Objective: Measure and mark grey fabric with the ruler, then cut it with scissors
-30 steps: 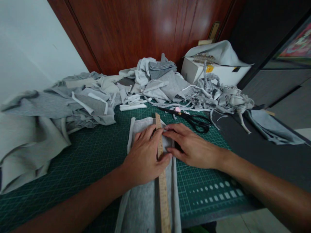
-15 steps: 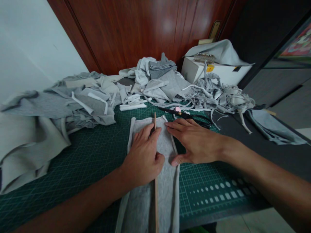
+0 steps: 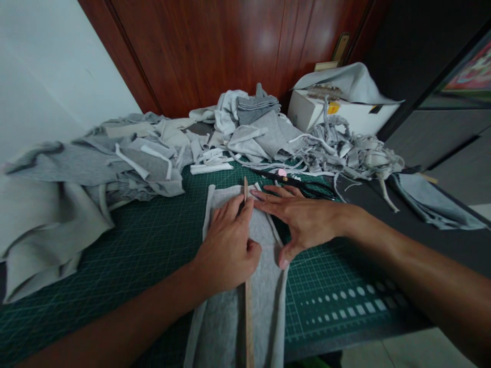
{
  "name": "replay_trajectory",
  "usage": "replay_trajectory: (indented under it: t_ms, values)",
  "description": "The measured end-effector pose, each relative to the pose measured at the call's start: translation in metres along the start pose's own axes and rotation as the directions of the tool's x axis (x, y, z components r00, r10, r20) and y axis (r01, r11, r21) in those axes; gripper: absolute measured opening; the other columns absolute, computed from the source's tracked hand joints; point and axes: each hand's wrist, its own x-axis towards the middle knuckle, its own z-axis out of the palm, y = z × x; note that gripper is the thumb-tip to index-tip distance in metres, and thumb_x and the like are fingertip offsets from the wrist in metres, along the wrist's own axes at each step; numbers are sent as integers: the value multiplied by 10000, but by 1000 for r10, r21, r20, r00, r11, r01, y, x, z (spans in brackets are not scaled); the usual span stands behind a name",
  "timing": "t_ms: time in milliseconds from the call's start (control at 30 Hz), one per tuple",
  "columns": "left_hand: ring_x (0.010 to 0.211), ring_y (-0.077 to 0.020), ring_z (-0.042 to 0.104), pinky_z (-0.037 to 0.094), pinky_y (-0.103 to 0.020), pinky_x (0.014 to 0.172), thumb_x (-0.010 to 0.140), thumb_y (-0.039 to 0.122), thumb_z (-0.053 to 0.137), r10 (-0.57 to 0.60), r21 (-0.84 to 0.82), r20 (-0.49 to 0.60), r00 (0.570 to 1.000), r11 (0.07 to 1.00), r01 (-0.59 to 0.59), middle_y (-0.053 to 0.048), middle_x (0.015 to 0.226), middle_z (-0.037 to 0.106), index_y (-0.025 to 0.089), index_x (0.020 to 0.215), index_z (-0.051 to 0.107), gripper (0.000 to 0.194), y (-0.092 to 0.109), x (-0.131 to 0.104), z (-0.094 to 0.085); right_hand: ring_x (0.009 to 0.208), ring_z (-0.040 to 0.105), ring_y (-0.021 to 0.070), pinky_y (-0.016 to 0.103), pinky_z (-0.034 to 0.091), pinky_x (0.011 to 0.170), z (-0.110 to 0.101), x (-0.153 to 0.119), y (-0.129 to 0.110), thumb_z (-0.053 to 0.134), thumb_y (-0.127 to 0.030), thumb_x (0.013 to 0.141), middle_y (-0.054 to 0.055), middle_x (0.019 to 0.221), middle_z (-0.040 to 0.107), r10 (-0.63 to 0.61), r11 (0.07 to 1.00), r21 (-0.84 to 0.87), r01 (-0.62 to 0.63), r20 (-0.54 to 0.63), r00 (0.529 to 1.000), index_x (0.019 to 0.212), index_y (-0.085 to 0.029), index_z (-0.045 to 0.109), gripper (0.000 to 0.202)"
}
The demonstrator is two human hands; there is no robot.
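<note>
A long strip of grey cloth (image 3: 215, 327) lies on the green cutting mat (image 3: 153, 245), running from the near edge towards the scissors. Along its middle lies a thin wooden ruler (image 3: 249, 322). My left hand (image 3: 228, 250) presses on the ruler and cloth, its fingers around the ruler's far part and its thumb to the right. My right hand (image 3: 301, 220) lies spread at the cloth's right edge, fingertips near the far right corner beside the ruler and thumb on the edge lower down. Black scissors (image 3: 314, 189) lie just beyond my right hand.
Heaped grey cloth (image 3: 84, 158) covers the mat's left side. More folded cloth (image 3: 257, 110) and tangled strips (image 3: 345, 148) line the back. A white box (image 3: 356, 117) stands back right, with folded grey cloth (image 3: 433, 202) nearer.
My right fingertips have moved left to the ruler, while its thumb has shifted slightly right and down. The cloth's right edge has been folded or drawn inward near the far corner. My left hand stays put.
</note>
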Motion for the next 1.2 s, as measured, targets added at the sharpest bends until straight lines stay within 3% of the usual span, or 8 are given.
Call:
replay_trajectory:
  t_ms: [100,267,533,700,900,1067,1200]
  values:
    - [1477,-388,414,356,-576,1214,733,156,538,0,6,-4,1000,1000,0,-262,1559,431,1,1542,396,836,0,0,-1,1598,-62,494,772,14,1223,-3,-3,0,845,-752,613,190,1757,-28,85,996,4,-85,51,995,1694,-117,53,1484]
    - [1462,-375,435,384,-565,1198,723,168,549,11,-7,-18,1000,1000,-11,-253,1542,454,25,1537,401,841,-1,1,-1,1602,-60,467,690,12,1266,-1,-8,1,861,-763,564,216,1751,-34,120,993,13,-121,24,992,1687,-73,66,1540]
    - [1456,-381,433,383,-557,1201,731,179,535,10,23,-8,1000,1000,-10,-259,1545,447,-14,1544,393,848,1,0,-1,1604,13,464,648,106,1284,7,-12,-2,792,-792,655,283,1730,12,115,993,-14,-116,-32,993,1660,25,129,1456]
    - [1455,-385,433,381,-549,1205,730,181,540,10,20,-8,1000,1000,-9,-262,1539,447,-23,1541,395,849,1,0,-1,1608,43,452,647,111,1286,11,-12,-1,738,-817,689,290,1721,13,97,994,-37,-100,-64,993,1658,36,134,1425]
    - [1431,-397,459,392,-566,1189,725,181,552,20,26,-15,1000,999,-20,-271,1520,460,-26,1528,406,842,-1,3,-1,1610,71,439,604,123,1298,10,-13,6,767,-847,620,285,1725,40,84,995,-54,-87,-59,995,1663,21,143,1493]
    - [1456,-382,431,388,-562,1194,744,185,536,30,46,-14,999,999,-29,-261,1536,455,-4,1527,400,817,-2,2,0,1596,165,458,590,186,1289,11,-13,11,776,-859,604,300,1719,144,21,996,-81,-31,-121,992,1643,19,259,1455]
    - [1462,-379,423,371,-557,1208,752,194,538,38,60,-12,999,997,-37,-258,1548,449,0,1530,397,814,-1,2,0,1509,371,466,569,328,1227,7,-14,15,790,-819,651,297,1640,390,-111,988,-131,84,-214,970,1517,-4,506,1223]
